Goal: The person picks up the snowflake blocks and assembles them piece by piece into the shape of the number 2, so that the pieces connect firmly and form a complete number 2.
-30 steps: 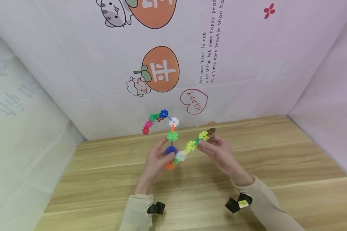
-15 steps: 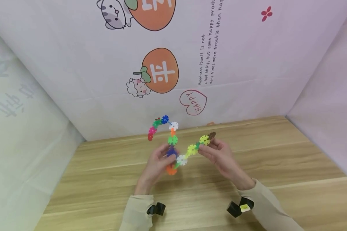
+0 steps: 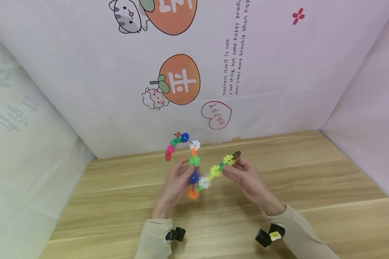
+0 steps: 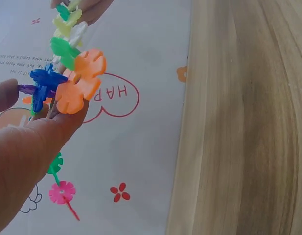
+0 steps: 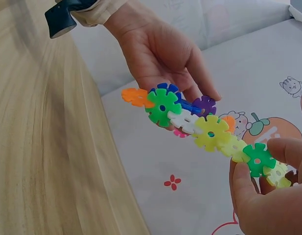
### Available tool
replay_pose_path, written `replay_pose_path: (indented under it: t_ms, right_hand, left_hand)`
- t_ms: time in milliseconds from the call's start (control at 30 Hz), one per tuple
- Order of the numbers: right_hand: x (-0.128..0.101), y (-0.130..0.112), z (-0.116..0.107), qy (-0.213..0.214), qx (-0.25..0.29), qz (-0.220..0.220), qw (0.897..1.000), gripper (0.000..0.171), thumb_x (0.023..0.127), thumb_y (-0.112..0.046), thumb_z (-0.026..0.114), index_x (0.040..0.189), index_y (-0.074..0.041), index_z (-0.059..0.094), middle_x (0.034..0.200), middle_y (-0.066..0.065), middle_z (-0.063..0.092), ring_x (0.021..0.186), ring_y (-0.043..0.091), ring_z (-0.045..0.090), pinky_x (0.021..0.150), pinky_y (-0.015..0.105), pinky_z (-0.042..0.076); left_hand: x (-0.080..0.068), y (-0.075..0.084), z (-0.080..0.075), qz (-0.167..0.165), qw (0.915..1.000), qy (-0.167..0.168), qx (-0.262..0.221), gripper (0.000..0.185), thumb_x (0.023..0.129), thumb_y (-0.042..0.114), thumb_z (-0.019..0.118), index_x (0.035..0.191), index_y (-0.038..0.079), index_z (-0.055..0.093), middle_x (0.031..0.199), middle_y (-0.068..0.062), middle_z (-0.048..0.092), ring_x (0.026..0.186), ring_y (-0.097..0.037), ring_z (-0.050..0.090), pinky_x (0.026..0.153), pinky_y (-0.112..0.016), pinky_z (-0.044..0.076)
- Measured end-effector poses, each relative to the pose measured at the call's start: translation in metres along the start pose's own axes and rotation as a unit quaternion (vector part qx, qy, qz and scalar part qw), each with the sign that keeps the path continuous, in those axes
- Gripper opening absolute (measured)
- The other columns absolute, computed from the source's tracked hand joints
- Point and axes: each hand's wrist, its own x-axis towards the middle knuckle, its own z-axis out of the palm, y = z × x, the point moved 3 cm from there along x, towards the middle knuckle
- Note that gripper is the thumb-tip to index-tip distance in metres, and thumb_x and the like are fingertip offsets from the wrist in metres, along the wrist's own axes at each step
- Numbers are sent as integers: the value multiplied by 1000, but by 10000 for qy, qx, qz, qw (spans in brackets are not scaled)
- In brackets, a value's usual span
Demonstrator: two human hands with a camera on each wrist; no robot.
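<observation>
Both hands hold one chain of colourful plastic snowflake discs above the table. My left hand (image 3: 172,184) grips it near the blue disc (image 3: 193,177) and the purple disc (image 5: 204,105). An orange disc (image 3: 192,193) forms the chain's lowest bend. From the left hand the chain rises past a light green disc (image 3: 194,160) and a white one, then curves left to a red end disc (image 3: 168,157). My right hand (image 3: 250,180) pinches a green disc (image 5: 259,159) on the other branch, among yellow discs. A brown disc (image 3: 236,155) ends that branch.
The wood-grain table (image 3: 116,201) lies beneath both hands. A white printed cloth (image 3: 262,72) with cartoon pictures and lettering stands behind it, and pale cloth walls rise at left and right. Black wrist cameras (image 3: 263,237) sit on the sleeves.
The chain and both hands appear slightly lower in the head view. The left thumb has shifted up from the blue disc, which now shows more fully. The right hand keeps its pinch.
</observation>
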Motion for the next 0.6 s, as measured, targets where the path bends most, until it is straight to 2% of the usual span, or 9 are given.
replay_pose_path:
  t_ms: [100, 200, 267, 333, 467, 600]
  right_hand:
    - [-3, 0, -1, 7, -11, 14, 10000, 17, 91, 4, 58, 102, -7, 52, 99, 4, 57, 92, 12, 63, 94, 30, 48]
    - [-8, 1, -5, 68, 7, 56, 10000, 17, 91, 4, 59, 103, -6, 50, 101, 4, 59, 93, 13, 64, 94, 30, 48]
    - [-11, 1, -8, 135, 13, 111, 9998, 17, 91, 3, 59, 103, -4, 49, 101, 5, 61, 94, 14, 65, 93, 31, 49]
    - [-14, 2, -11, 214, 12, 168, 9996, 18, 91, 3, 59, 103, -3, 47, 100, 5, 61, 93, 14, 65, 93, 30, 49]
    - [-21, 4, -17, 309, -219, 272, 9989, 22, 92, 1, 60, 108, 1, 45, 101, 7, 61, 95, 15, 64, 94, 30, 49]
    - [-32, 4, -24, 347, -581, 405, 9969, 28, 92, -3, 61, 113, 5, 44, 101, 8, 62, 97, 17, 63, 95, 30, 49]
  left_hand:
    - [-1, 1, 1, 15, 10000, 26, 51, 41, 98, 14, 54, 137, 4, 43, 117, -22, 62, 106, -28, 64, 90, -37, 52]
    - [-1, 2, 3, -23, 9995, 70, 309, 43, 97, 16, 57, 137, 5, 44, 115, -21, 63, 102, -28, 65, 88, -36, 53]
    - [-1, 2, 5, -11, 9988, 11, 492, 42, 96, 18, 59, 135, 6, 46, 111, -21, 64, 99, -34, 65, 85, -39, 54]
    - [-1, 2, 7, -8, 9978, -45, 661, 41, 95, 20, 61, 132, 7, 49, 107, -20, 66, 93, -33, 67, 82, -41, 55]
    - [-3, 2, 12, 42, 9943, -93, 1057, 42, 93, 23, 64, 130, 8, 52, 104, -18, 68, 89, -32, 67, 83, -43, 54]
    - [-6, 0, 16, 90, 9872, 12, 1595, 47, 91, 25, 66, 133, 8, 52, 112, -17, 66, 100, -30, 65, 90, -43, 51]
